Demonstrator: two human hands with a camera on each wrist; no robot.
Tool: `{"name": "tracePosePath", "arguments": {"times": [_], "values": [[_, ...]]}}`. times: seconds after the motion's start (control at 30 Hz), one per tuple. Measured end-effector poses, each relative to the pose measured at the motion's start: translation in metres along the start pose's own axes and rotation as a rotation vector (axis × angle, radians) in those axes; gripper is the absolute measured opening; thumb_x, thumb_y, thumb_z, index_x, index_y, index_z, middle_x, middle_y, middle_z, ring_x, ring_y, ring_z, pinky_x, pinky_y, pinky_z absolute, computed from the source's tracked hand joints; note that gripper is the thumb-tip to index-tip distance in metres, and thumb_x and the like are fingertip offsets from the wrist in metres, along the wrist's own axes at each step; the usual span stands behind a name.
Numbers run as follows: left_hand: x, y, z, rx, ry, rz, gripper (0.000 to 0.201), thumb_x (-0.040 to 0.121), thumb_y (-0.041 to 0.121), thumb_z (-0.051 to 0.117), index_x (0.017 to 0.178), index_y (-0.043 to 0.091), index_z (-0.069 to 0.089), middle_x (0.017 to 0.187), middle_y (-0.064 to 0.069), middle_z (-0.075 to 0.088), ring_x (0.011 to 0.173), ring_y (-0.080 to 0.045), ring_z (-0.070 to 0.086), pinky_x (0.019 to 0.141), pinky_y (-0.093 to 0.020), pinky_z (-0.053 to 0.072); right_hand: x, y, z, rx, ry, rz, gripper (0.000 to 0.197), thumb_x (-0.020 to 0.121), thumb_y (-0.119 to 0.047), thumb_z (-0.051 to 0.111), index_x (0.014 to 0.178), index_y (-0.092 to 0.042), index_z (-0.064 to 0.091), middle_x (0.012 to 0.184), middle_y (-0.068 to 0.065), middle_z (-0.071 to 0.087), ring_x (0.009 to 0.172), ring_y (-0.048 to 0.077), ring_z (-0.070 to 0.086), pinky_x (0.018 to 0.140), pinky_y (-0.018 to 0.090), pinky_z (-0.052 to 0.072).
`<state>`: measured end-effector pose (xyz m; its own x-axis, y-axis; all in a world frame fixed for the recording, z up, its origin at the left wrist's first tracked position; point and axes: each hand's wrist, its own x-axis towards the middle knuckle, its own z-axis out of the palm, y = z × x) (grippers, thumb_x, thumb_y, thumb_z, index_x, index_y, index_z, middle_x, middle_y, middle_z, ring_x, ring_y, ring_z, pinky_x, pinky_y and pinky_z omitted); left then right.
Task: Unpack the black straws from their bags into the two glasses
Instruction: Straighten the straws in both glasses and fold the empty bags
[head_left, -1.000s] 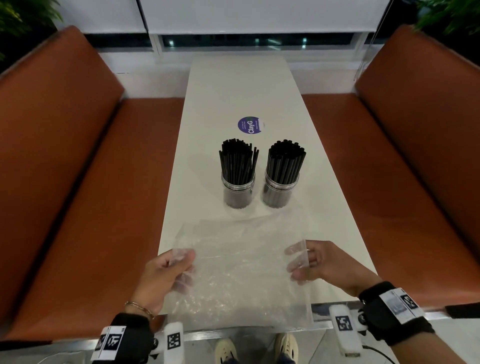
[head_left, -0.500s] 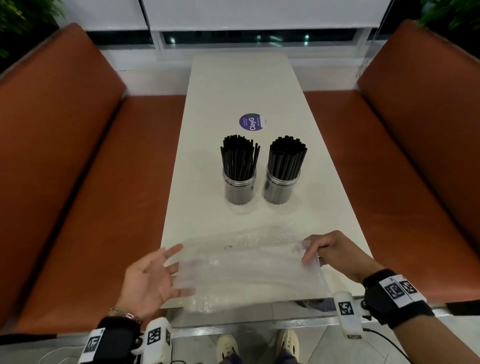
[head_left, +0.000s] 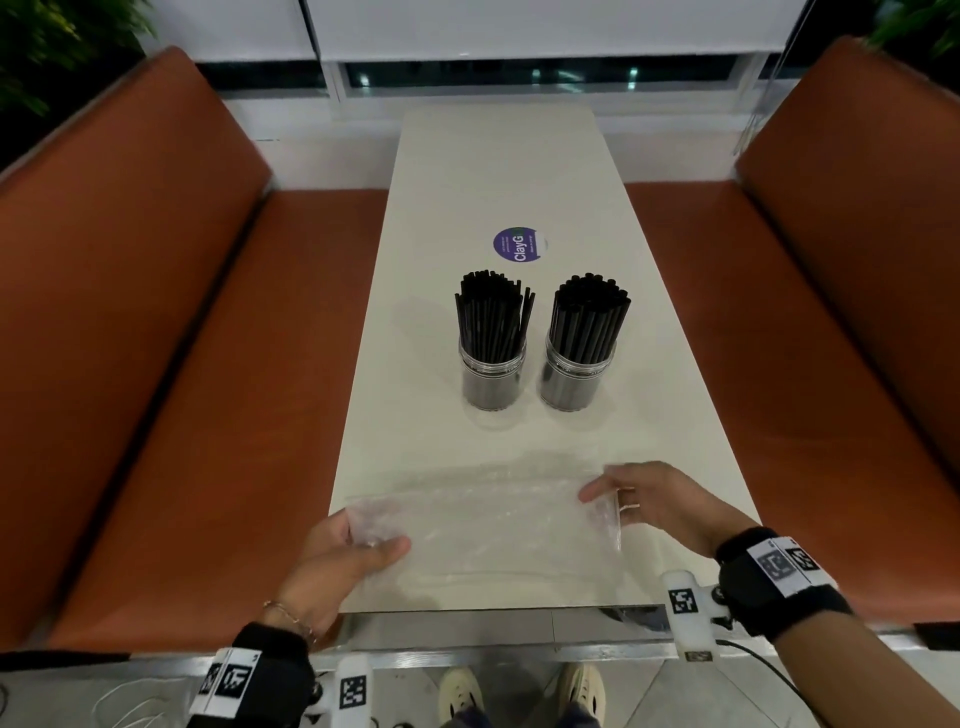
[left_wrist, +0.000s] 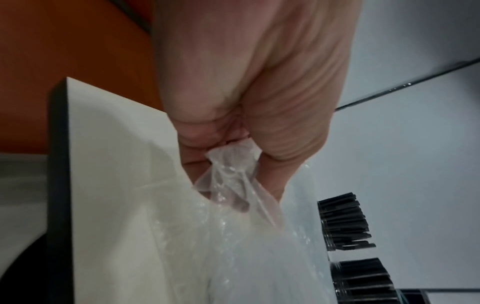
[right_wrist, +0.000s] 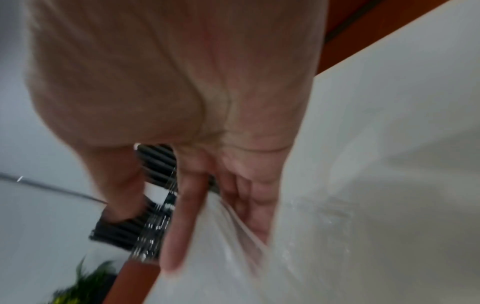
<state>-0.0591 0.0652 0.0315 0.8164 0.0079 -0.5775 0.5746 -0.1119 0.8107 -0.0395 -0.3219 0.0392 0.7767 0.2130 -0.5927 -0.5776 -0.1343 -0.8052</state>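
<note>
On the white bench (head_left: 488, 171) two clear glasses stand side by side near the middle, and both are full of black straws that stand upright. The left glass (head_left: 492, 379) has its straws (head_left: 493, 317) a little spread; the right glass (head_left: 571, 382) has its straws (head_left: 589, 317) in a tight bundle. Just behind them a round purple sticker (head_left: 515, 245) lies on the bench.

Near the front edge of the bench an empty clear plastic bag (head_left: 493, 525) lies stretched between the two hands. The left hand (head_left: 337, 561) holds the left end: its grip is closed around a bunched corner of the bag (left_wrist: 231, 162). The right hand (head_left: 660, 501) holds the right end; in the right wrist view the film (right_wrist: 233, 236) is pinched between its fingers (right_wrist: 182, 216), which are rather straight. Orange seats (head_left: 156, 364) stand at both sides of the bench.
</note>
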Motion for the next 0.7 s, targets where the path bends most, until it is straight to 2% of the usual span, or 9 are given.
{"name": "tracePosePath", "arguments": {"times": [0.03,0.1,0.17,0.2,0.27,0.37,0.53,0.63,0.7], "values": [[0.007,0.0,0.001,0.021,0.009,0.011,0.037,0.082,-0.006,0.085,0.076,0.018,0.057,0.052,0.008,0.065,0.047,0.005,0.062,0.049,-0.014,0.05,0.004,-0.003,0.003,-0.074,0.075,-0.042,0.028,0.101,-0.032,0.067,0.1,-0.011,0.085,0.113,0.007,0.081,0.1,0.024,0.07,0.091,0.035,0.054],[0.021,-0.002,0.001,0.07,0.063,0.029,0.039,0.08,-0.001,0.089,0.073,0.021,0.058,0.057,0.012,0.071,0.061,0.002,0.069,0.059,-0.02,0.051,0.015,-0.007,0.006,-0.239,0.164,-0.134,0.013,0.085,-0.026,0.088,0.097,-0.021,0.085,0.106,0.008,0.08,0.083,0.022,0.062,0.08,0.03,0.051],[0.037,-0.007,0.0,0.114,0.151,0.053,0.032,0.075,0.002,0.094,0.077,0.017,0.066,0.083,0.002,0.08,0.084,-0.018,0.073,0.07,-0.03,0.056,0.027,-0.009,0.008,-0.291,0.182,-0.175,0.028,0.08,-0.011,0.092,0.102,-0.026,0.084,0.107,0.007,0.079,0.074,0.017,0.055,0.07,0.021,0.049],[0.043,-0.009,0.002,0.132,0.177,0.054,0.031,0.072,0.003,0.096,0.086,0.012,0.07,0.091,-0.004,0.08,0.087,-0.024,0.072,0.074,-0.034,0.057,0.033,-0.01,0.008,-0.311,0.219,-0.178,0.036,0.08,-0.006,0.09,0.108,-0.027,0.082,0.106,0.002,0.077,0.07,0.014,0.054,0.066,0.016,0.048],[0.054,-0.013,0.008,0.192,0.225,0.072,0.041,0.069,0.006,0.098,0.099,0.008,0.07,0.089,-0.004,0.075,0.082,-0.025,0.067,0.072,-0.031,0.055,0.048,-0.008,0.007,-0.406,0.339,-0.176,0.051,0.08,-0.004,0.089,0.121,-0.031,0.077,0.106,-0.002,0.067,0.066,0.011,0.054,0.064,0.014,0.047],[0.062,-0.018,0.016,0.384,0.296,0.063,0.055,0.07,0.018,0.099,0.112,0.021,0.064,0.094,0.002,0.072,0.078,-0.012,0.064,0.062,-0.021,0.045,0.068,0.002,0.01,-0.55,0.435,-0.068,0.072,0.078,-0.01,0.092,0.141,-0.025,0.061,0.124,0.007,0.064,0.085,0.019,0.064,0.078,0.023,0.049],[0.073,-0.033,0.021,0.5,0.343,0.085,0.08,0.067,0.022,0.1,0.137,0.019,0.061,0.118,-0.004,0.066,0.08,-0.009,0.062,0.063,-0.014,0.041,0.077,0.018,0.023,-0.723,0.541,0.09,0.083,0.078,-0.029,0.092,0.147,-0.01,0.05,0.141,0.017,0.047,0.126,0.035,0.058,0.107,0.037,0.05],[0.075,-0.037,0.024,0.504,0.372,0.096,0.09,0.067,0.018,0.1,0.145,0.019,0.055,0.128,-0.007,0.058,0.086,-0.016,0.063,0.066,-0.019,0.043,0.072,0.016,0.031,-0.852,0.57,0.239,0.09,0.082,-0.045,0.086,0.146,-0.002,0.041,0.141,0.021,0.047,0.129,0.04,0.054,0.105,0.042,0.049],[0.075,-0.037,0.025,0.5,0.374,0.088,0.094,0.067,0.017,0.1,0.147,0.02,0.052,0.131,-0.006,0.055,0.094,-0.02,0.063,0.071,-0.023,0.047,0.072,0.016,0.031,-0.769,0.532,0.288,0.087,0.083,-0.038,0.086,0.144,0.002,0.039,0.139,0.02,0.053,0.128,0.039,0.058,0.096,0.037,0.05]]}}
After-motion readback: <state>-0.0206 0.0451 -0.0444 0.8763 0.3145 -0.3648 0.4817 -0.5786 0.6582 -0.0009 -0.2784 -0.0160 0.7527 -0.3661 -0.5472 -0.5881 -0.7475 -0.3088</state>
